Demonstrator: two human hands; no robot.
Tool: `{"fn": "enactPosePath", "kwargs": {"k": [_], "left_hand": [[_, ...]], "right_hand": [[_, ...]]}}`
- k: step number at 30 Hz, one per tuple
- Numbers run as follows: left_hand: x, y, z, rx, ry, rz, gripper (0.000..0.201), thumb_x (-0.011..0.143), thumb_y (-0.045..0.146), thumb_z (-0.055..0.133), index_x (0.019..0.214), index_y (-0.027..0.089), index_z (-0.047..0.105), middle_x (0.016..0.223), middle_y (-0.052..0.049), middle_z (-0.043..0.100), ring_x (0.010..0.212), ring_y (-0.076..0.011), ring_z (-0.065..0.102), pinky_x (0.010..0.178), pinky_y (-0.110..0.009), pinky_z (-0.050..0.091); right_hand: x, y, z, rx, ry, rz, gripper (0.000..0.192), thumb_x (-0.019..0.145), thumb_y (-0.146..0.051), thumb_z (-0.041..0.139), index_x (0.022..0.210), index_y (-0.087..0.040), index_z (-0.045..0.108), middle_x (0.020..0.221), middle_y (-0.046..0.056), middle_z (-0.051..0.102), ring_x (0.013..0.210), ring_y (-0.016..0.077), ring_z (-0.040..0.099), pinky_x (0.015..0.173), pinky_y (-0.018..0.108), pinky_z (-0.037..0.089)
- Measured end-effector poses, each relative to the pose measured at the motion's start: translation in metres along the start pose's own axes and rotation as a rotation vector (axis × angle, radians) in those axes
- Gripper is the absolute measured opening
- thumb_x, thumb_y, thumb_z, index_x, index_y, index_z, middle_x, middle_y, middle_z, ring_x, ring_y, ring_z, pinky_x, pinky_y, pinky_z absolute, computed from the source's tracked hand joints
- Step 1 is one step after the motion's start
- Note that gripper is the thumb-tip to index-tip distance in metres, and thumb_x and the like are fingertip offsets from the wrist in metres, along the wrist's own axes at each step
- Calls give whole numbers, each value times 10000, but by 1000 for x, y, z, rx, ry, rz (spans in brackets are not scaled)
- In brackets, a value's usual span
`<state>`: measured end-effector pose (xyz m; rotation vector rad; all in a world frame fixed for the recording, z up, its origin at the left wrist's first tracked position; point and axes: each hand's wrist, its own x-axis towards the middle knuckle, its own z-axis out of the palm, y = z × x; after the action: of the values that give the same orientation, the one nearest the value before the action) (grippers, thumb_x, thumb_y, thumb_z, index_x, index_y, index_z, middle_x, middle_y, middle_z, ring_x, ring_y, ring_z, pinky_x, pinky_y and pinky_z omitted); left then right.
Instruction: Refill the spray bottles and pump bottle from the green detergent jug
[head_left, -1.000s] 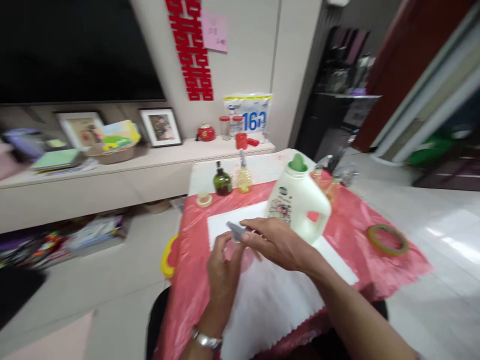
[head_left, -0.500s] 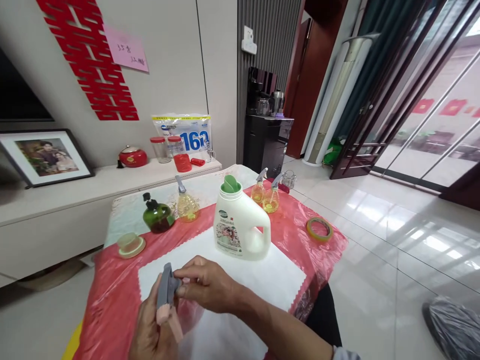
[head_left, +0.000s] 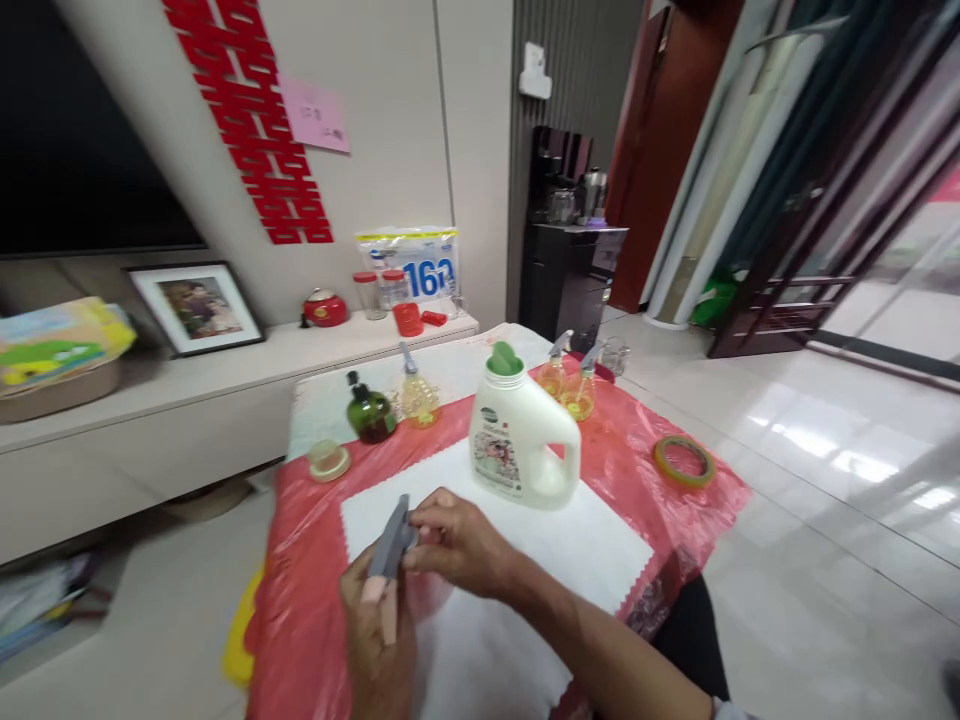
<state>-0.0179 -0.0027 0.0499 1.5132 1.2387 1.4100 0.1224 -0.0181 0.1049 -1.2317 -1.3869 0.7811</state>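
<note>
— What did the hands have hold of?

— Both were closed on a small grey spray head (head_left: 391, 545) with a pinkish tube at its lower end. The left hand (head_left: 379, 640) gripped it from below, fingers wrapped round the tube end; the right hand (head_left: 457, 545) pinched the grey top from the side.

— And where was it?

— Held up above the near part of the bench (head_left: 315, 580), over a white cloth (head_left: 570, 540) spread on the red cover.

— What stood about it?

— Just beyond the right hand, a white jug (head_left: 521, 440) with a green cap, upright on the cloth. Behind that, a dark green bottle (head_left: 370, 410) and a yellow spray bottle (head_left: 417, 392) side by side, two more yellow spray bottles (head_left: 570, 385) at the far edge, a small pale lid (head_left: 328, 461) to the left, and a roll of tape (head_left: 683, 461) well apart on the right.
</note>
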Motion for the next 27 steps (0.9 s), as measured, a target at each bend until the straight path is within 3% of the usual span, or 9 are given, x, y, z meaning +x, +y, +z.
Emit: {"fn": "enactPosePath", "kwargs": {"k": [3,8,12,15,23,27], "left_hand": [[-3,3,2,-81,-62,-17,496,865,628,575,1182,249,534,1132,-102,648,985,-277,671,807,-411,586],[-5,8,2,-105,-111,-15,457,951,604,466,1223,237,454,1207,-126,633,1049,-263,676,854,-413,579],[-7,13,-1,-101,-129,-19,434,957,586,471,1230,251,440,1250,-122,615,1113,-265,657,910,-413,559],[-7,15,0,-101,-135,-19,411,961,570,465,1223,253,445,1257,-121,607,1139,-270,640,929,-418,547],[-5,8,-1,-128,-112,-26,401,942,562,487,1201,260,438,1189,-113,606,1054,-277,645,893,-438,539],[-4,-3,-1,-41,-33,37,431,890,558,574,1186,253,501,1171,-99,601,1061,-279,622,906,-424,519]], "right_hand": [[-2,0,5,-1,60,56,327,698,-430,804,914,-203,710,865,4,542,734,117,507,678,275,428],[-7,-3,16,-82,137,133,243,712,-229,733,926,-190,625,863,-17,484,708,107,436,688,286,385],[-5,-18,2,-78,-62,86,267,781,-278,701,1033,-205,650,986,14,536,783,116,479,718,287,415],[-1,-24,-7,-51,-169,55,103,840,-280,644,896,-204,685,972,25,550,853,128,508,722,272,426],[-5,-13,14,-131,92,127,242,717,-220,738,933,-179,637,909,11,517,736,116,446,708,292,405],[-3,-22,3,-134,-38,58,215,755,-291,751,936,-219,661,931,13,564,846,141,514,723,273,437]]}}
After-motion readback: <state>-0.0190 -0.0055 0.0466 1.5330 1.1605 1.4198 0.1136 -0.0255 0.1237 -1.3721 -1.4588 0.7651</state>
